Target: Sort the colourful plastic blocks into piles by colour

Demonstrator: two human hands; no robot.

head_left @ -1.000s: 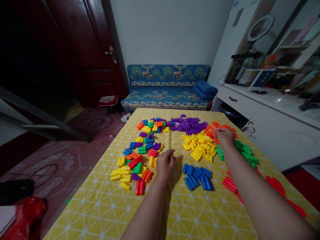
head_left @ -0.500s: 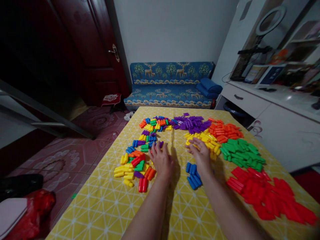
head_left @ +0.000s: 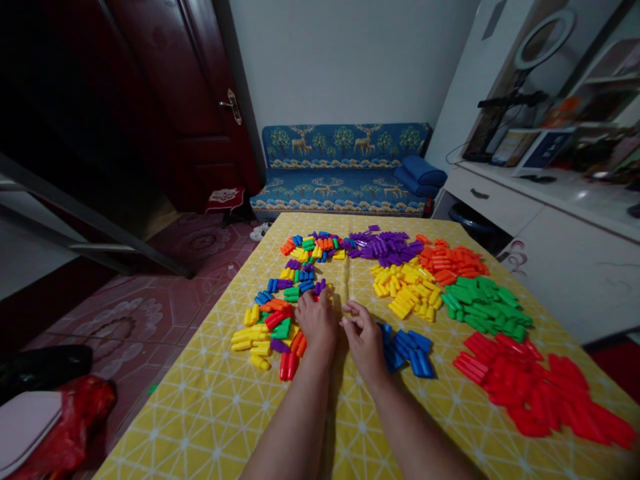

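Observation:
My left hand [head_left: 319,325] lies over the right side of a mixed pile of small plastic pieces [head_left: 257,333], its fingers bent downward and somewhat apart; their tips partly cover red and other pieces. Just right of it, my right hand [head_left: 364,339] hovers above the cloth with thumb and fingers drawn together. What they hold, if anything, is too small to make out. Blue pieces [head_left: 413,350] lie right beside this hand, some hidden behind it. Beyond them are a yellow pile [head_left: 407,287] and a purple pile [head_left: 385,247].
Orange [head_left: 450,259], green [head_left: 487,305] and red [head_left: 535,383] piles line the right side of the table with its yellow patterned cloth [head_left: 210,413]. More mixed pieces [head_left: 313,248] curve along the far left. A blue sofa [head_left: 340,180] and white cabinet [head_left: 570,247] stand beyond.
My right hand has moved left and nearer from the yellow pile, towards my left hand, uncovering more blue pieces. My left hand has shifted slightly down-left onto the mixed pieces.

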